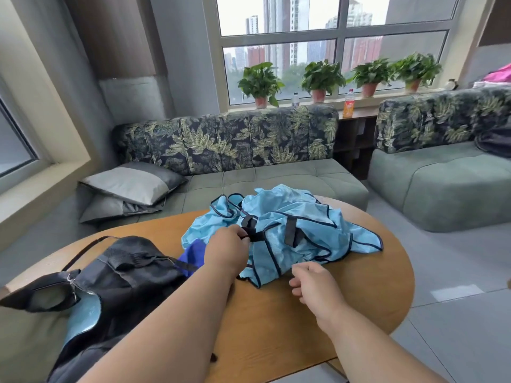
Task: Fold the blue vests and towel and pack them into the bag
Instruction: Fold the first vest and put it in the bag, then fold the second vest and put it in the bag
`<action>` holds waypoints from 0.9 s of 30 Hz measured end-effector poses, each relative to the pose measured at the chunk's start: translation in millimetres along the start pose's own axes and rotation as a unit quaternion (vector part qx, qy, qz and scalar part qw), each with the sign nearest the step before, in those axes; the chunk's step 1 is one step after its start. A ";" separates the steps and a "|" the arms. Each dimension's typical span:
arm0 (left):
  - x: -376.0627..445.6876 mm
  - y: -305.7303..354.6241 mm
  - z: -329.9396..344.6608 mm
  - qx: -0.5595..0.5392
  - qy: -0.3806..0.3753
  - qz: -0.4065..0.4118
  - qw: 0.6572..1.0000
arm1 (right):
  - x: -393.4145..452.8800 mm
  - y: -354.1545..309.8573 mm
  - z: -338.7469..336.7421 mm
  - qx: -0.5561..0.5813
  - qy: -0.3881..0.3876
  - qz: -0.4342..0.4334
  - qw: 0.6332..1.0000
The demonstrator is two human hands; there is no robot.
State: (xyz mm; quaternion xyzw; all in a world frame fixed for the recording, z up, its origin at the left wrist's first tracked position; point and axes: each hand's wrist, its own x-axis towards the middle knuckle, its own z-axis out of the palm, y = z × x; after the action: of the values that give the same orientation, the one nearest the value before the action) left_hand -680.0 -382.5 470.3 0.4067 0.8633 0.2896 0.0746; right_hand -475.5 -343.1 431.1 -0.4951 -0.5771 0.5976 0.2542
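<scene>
The crumpled blue vests [287, 230] lie mid-counter [318, 327], short of its far rim. The left hand [225, 251] pinches a black strap [254, 235] on them; the right hand [315, 284] hovers near their front edge, loosely curled, holding nothing. The black bag [116, 283] overhangs the counter's left edge.

Single head cam, wide-angle, sitting above the near edge of the round wooden table [318, 322] and looking forward and down across it toward the sofa [249, 150] and window [331, 37]. Close range: forearms filling the lower frame. No second view overlapping.
</scene>
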 end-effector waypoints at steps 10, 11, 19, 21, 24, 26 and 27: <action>-76.9 8.7 -79.8 -0.357 0.026 0.086 0.930 | -2.6 -18.6 0.0 -0.013 0.048 -0.107 0.993; -84.2 10.4 -90.3 -0.403 0.021 0.083 0.911 | -3.2 -20.9 1.3 -0.031 0.043 -0.118 0.992; -119.7 11.4 -148.3 -0.642 0.027 0.006 0.766 | -29.3 -30.3 11.3 -0.125 0.042 -0.161 0.978; -123.0 2.0 -153.1 -0.645 0.049 -0.033 0.762 | -41.2 -39.0 10.1 -0.108 0.049 -0.186 0.975; -130.6 -7.5 -154.0 -0.653 0.071 -0.070 0.751 | -54.2 -54.3 7.4 -0.099 0.045 -0.213 0.971; -133.3 -9.0 -151.5 -0.661 0.079 -0.082 0.742 | -54.5 -58.5 6.4 -0.088 0.043 -0.211 0.972; -134.8 -9.8 -151.7 -0.665 0.083 -0.084 0.737 | -55.9 -59.7 6.2 -0.084 0.045 -0.214 0.972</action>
State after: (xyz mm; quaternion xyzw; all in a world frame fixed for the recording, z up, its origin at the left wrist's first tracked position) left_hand -653.0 -554.5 575.0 0.1534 0.4846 0.8151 0.2781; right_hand -475.7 -382.6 503.0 -0.4067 -0.7058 0.4555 0.3591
